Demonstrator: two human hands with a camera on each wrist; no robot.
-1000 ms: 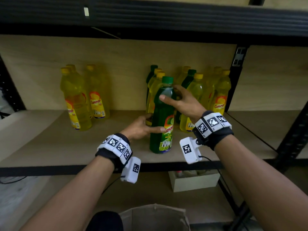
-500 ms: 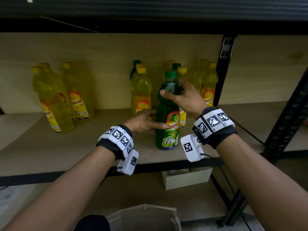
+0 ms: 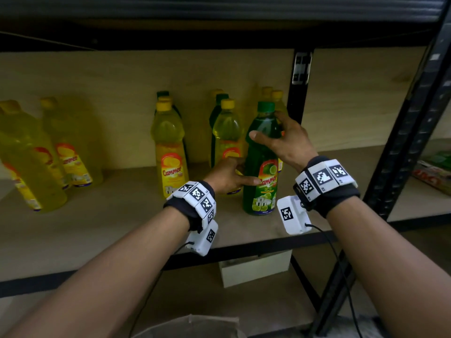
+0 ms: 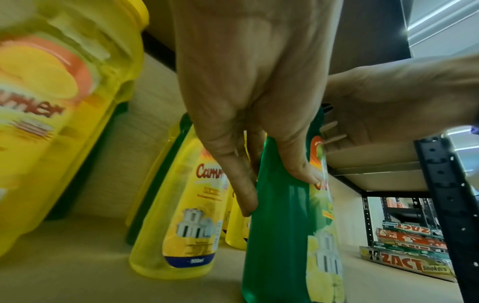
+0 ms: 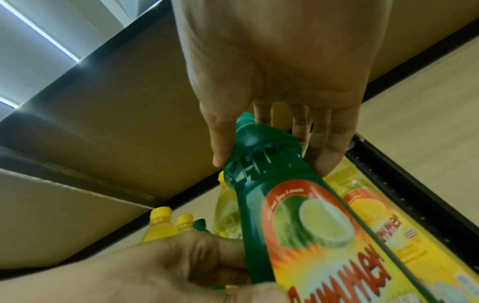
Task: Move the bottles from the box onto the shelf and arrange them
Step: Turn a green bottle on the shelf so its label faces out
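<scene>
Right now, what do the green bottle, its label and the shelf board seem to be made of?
Green bottle: likely clear tinted plastic, glossy; light passes through and its shoulder has moulded ribs.
Label: probably a printed glossy film or paper; which one is unclear.
Shelf board: pale wood-grain panel, matt, perhaps laminate or plywood, edged by a dark frame that looks like metal.

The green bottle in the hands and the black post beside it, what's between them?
In the head view, yellow bottles stand between the green bottle and the black post.

Shop stockroom: metal racking (image 3: 412,132), rows of bottles (image 3: 170,152), stacked toothpaste boxes (image 4: 412,264).
</scene>
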